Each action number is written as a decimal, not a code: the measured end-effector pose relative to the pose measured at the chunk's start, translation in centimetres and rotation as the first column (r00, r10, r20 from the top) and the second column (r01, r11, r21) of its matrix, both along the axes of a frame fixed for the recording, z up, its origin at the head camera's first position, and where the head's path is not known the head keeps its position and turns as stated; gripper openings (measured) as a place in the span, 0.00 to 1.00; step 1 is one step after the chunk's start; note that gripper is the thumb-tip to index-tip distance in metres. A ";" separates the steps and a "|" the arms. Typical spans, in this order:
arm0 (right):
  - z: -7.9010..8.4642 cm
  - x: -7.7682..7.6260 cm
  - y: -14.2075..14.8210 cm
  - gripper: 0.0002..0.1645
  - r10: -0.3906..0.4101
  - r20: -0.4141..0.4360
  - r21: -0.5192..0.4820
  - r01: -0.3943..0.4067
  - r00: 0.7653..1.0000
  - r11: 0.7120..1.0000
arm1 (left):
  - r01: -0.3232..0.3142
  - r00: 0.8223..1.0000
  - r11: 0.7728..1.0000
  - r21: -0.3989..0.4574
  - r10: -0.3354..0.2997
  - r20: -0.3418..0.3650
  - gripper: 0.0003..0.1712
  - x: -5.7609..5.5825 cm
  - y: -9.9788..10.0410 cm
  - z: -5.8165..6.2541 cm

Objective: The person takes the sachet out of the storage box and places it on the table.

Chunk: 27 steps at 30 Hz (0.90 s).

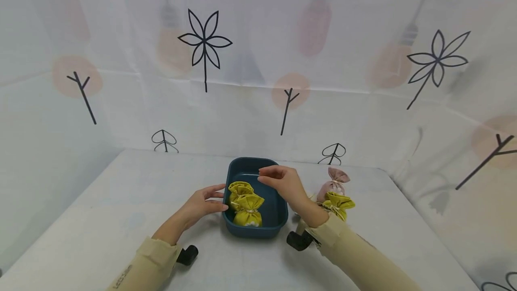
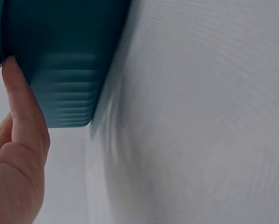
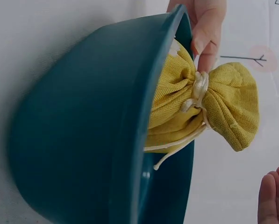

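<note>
Right fingers [image 1: 274,170] seemingly above bin [image 1: 253,233], near pouches [image 1: 248,205].

From above, the head view looks forward and down onto that dark-teal, rounded plastic basin [image 1: 255,233]; left and right wrist views face its sides closely, sharing it.

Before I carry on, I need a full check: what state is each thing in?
Dark teal rectangular plastic tub: upright, open, partly filled.
Nearer yellow cloth pouch inside: upright, neck tied.
Farther yellow cloth pouch inside: upright, partly hidden.
Yellow cloth pouch outside: neck gathered, partly hidden.
Pale pink cloth pouch outside: neck gathered, partly hidden.
Left hand: gripping the tub's left rim.
Right hand: over the tub, holding nothing.
</note>
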State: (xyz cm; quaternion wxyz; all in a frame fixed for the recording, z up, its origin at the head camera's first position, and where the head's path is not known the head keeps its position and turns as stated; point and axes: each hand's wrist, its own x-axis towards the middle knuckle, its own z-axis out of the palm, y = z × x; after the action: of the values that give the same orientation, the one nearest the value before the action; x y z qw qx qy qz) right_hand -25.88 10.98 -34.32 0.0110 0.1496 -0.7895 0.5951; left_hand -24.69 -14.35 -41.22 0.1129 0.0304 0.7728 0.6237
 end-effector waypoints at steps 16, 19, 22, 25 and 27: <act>0.4 -2.3 -1.7 0.16 0.079 0.062 0.054 -0.082 0.995 0.995 | -0.006 1.000 1.000 -0.018 0.006 -0.004 0.41 0.1 -0.1 0.1; 0.4 -2.8 -2.0 0.17 0.114 0.080 0.069 -0.120 0.990 0.990 | -0.003 1.000 1.000 -0.014 0.003 -0.002 0.41 0.1 -0.1 0.1; -0.1 -3.4 -2.2 0.17 0.156 0.084 0.097 -0.164 0.984 0.982 | 0.000 1.000 1.000 -0.012 -0.001 -0.002 0.41 0.1 -0.1 0.1; -0.3 -3.8 -2.4 0.18 0.207 0.088 0.138 -0.217 0.974 0.966 | 0.004 1.000 1.000 -0.009 -0.004 0.000 0.41 0.1 -0.1 0.1; -0.3 -3.9 -2.5 0.18 0.240 0.094 0.170 -0.253 0.966 0.952 | 0.003 1.000 1.000 -0.009 -0.003 0.002 0.41 0.2 -0.1 0.2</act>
State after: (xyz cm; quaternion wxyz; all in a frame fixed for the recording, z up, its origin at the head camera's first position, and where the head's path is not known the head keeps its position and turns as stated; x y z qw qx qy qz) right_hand -29.82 8.47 -34.59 -0.1054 0.2259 -0.8151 0.5230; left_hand -24.53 -14.44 -41.06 0.1146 0.0305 0.7754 0.6202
